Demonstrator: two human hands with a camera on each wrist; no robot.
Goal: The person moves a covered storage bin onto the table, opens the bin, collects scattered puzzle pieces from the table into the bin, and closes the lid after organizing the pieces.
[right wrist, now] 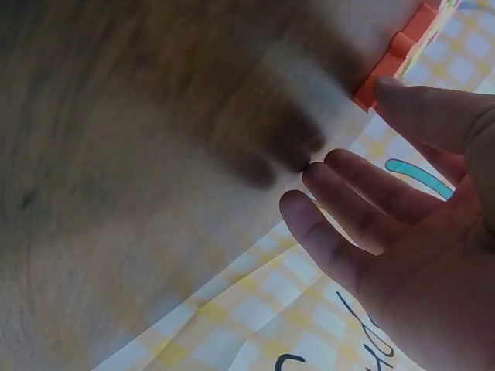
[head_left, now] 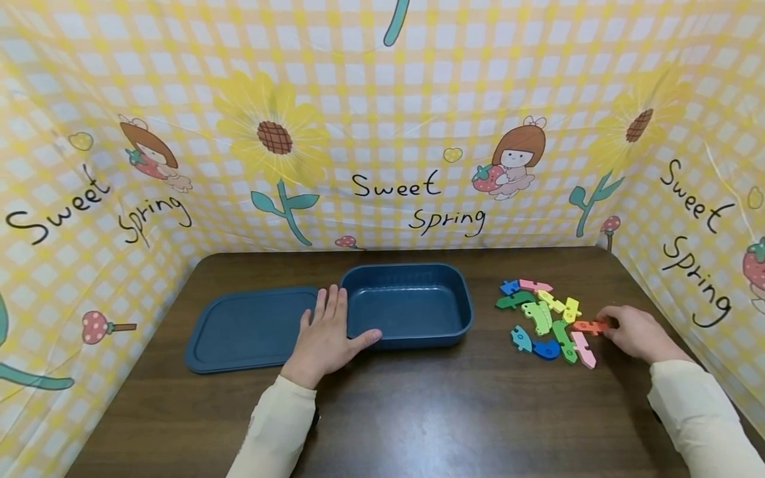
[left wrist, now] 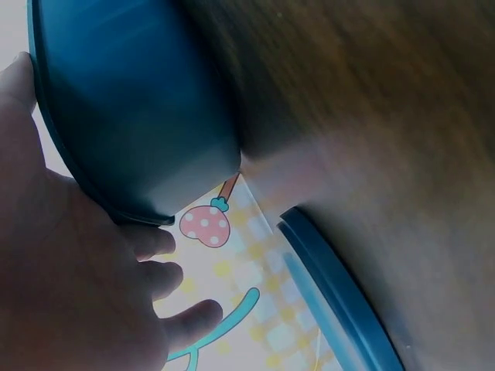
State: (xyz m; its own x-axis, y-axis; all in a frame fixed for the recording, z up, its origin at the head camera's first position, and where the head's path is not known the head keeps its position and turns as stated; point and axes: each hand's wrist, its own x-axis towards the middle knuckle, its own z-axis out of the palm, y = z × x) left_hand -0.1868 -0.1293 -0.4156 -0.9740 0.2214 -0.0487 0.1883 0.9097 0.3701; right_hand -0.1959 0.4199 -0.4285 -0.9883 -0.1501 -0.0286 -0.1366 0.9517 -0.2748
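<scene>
Right hand [head_left: 639, 332]: grip nearly closed, thumb and finger pinching the outer end of the flat orange jigsaw-edged piece [head_left: 588, 326], at the right edge of the small multicoloured cut-out pieces [head_left: 540, 317] on the brown wood-grain table [head_left: 442, 411]. Left hand [head_left: 325, 338]: grip spread, fingers at the left wall of the dark-blue rectangular box [head_left: 406, 341], thumb over its front rim. Black lettering [head_left: 448, 220] on the yellow-white checked cloth [head_left: 382, 79]: "Sweet Spring", three times. Marks on pieces too small to read.

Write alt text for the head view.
A person's right hand pinches an orange piece beside other colorful pieces on a brown table. The left hand touches an open blue box, with a blue lid to its left.
</scene>
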